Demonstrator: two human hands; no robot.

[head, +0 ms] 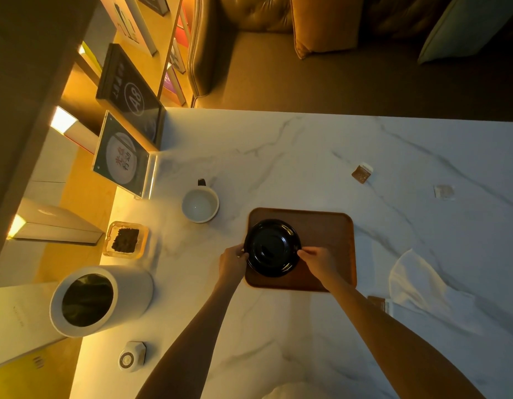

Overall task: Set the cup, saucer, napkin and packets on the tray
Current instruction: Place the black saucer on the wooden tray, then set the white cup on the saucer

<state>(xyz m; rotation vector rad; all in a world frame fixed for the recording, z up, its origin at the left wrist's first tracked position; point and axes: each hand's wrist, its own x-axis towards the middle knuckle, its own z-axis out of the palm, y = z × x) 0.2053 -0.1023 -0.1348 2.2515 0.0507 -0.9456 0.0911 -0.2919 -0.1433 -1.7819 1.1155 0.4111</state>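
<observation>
A black saucer [272,247] lies over the left half of the brown tray [330,234] on the marble table. My left hand [233,262] grips its left rim and my right hand [317,262] pinches its right rim. A white cup [200,204] with a dark handle stands upright left of the tray, empty. A brown packet [361,173] and a pale packet [444,192] lie far right on the table. A white napkin [422,286] is crumpled right of the tray, with another brown packet [377,303] partly under its edge.
A white cylindrical bin [101,300] lies at the left, beside a glass ashtray [125,239] with dark contents. A small round white object [131,357] sits near the front left. Acrylic sign stands [122,159] rise at the table's back left corner. A sofa lies beyond the far edge.
</observation>
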